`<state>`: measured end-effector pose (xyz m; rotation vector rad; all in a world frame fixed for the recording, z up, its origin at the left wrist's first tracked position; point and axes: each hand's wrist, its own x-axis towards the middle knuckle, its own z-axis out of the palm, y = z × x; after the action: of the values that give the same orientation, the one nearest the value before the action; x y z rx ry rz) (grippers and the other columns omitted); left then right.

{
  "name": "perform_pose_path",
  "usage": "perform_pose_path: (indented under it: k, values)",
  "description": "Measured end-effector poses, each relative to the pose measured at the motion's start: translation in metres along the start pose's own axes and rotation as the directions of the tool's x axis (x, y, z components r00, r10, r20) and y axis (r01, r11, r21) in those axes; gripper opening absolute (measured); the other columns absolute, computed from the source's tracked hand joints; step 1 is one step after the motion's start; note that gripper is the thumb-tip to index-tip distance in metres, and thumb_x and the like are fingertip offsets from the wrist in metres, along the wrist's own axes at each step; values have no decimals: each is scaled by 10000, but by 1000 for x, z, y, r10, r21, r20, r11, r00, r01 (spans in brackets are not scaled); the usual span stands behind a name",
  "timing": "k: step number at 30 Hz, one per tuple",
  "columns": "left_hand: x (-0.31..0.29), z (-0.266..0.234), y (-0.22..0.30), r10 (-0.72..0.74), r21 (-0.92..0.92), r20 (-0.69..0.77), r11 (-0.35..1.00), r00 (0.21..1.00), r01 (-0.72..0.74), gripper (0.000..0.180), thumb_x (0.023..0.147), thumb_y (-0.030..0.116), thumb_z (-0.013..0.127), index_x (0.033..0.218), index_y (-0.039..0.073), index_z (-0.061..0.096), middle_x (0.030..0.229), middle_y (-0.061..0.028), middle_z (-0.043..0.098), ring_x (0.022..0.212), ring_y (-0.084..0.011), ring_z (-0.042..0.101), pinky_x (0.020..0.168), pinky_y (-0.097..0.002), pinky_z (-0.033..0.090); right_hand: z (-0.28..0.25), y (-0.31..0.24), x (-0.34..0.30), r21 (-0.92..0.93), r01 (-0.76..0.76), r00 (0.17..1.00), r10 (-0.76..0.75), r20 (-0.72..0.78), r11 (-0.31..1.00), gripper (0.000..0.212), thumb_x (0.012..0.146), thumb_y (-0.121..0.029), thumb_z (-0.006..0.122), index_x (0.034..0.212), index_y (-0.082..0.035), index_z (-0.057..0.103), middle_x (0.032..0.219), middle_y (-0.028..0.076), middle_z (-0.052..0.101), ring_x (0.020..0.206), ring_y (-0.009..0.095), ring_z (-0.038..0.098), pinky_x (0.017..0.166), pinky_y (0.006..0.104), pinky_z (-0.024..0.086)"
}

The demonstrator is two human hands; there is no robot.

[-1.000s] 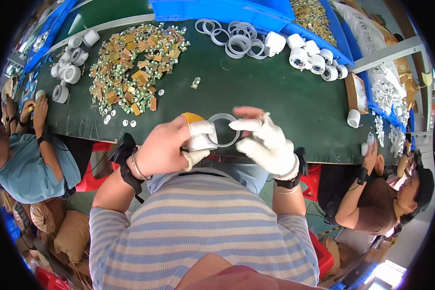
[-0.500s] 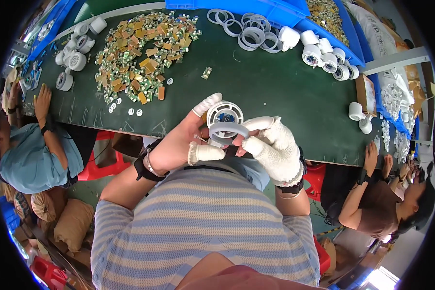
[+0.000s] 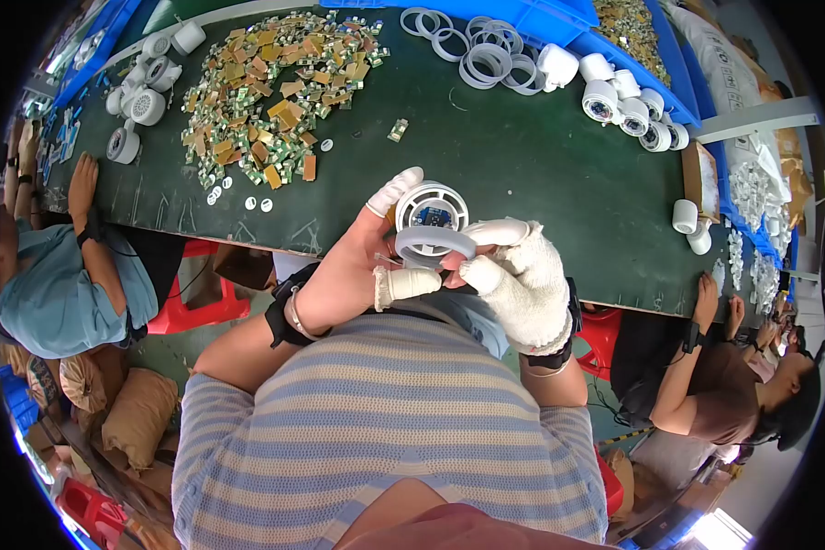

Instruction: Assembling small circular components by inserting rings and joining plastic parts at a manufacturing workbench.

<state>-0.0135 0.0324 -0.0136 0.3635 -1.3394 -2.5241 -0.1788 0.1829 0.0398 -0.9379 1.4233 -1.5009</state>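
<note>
My left hand [image 3: 357,268], with white cots on its fingertips, holds a round white housing [image 3: 431,207] that has a small blue circuit board inside. My right hand [image 3: 521,280] wears a white knit glove and pinches a grey-white ring [image 3: 434,245] against the housing's near edge. Both hands meet just in front of my chest, above the near edge of the dark green table [image 3: 522,174].
A heap of small gold-brown circuit boards [image 3: 266,82] lies at the back left, loose white rings [image 3: 481,50] and white housings [image 3: 623,96] at the back right, more housings [image 3: 142,87] far left. Seated people work on my left [image 3: 64,266] and right [image 3: 715,367].
The hands have drawn closer to my chest. The white housing now sits in my left hand, and the ring has come down from an upright hold onto its edge.
</note>
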Motion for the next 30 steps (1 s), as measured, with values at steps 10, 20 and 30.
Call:
perform_pose_path:
  k: [10, 20, 30]
  values:
    - [5, -6, -3, 109, 100, -10, 989, 994, -108, 954, 861, -91, 795, 1640, 145, 296, 1495, -69, 520, 1292, -185, 583, 1045, -343, 518, -5, 15, 10, -575, 164, 954, -278, -114, 801, 480, 880, -228, 823, 1266, -18, 631, 1252, 146, 655, 918, 203, 669, 798, 339, 551]
    - [13, -1, -10, 143, 118, -54, 984, 988, -136, 931, 865, -99, 785, 1628, 141, 310, 1476, -65, 540, 1264, -181, 606, 1042, -345, 532, -3, 19, 29, -653, 316, 914, -406, 15, 688, 537, 899, -348, 764, 1338, -63, 646, 1243, 183, 659, 1070, 323, 649, 942, 407, 517]
    - [6, 0, -6, 128, 62, -33, 990, 991, -126, 1065, 829, -80, 827, 1662, 151, 205, 1569, -76, 460, 1345, -205, 551, 1105, -390, 487, -4, -6, 2, -505, 336, 931, -360, 53, 795, 326, 856, -136, 846, 1156, -84, 729, 948, 93, 725, 793, 202, 678, 720, 328, 530]
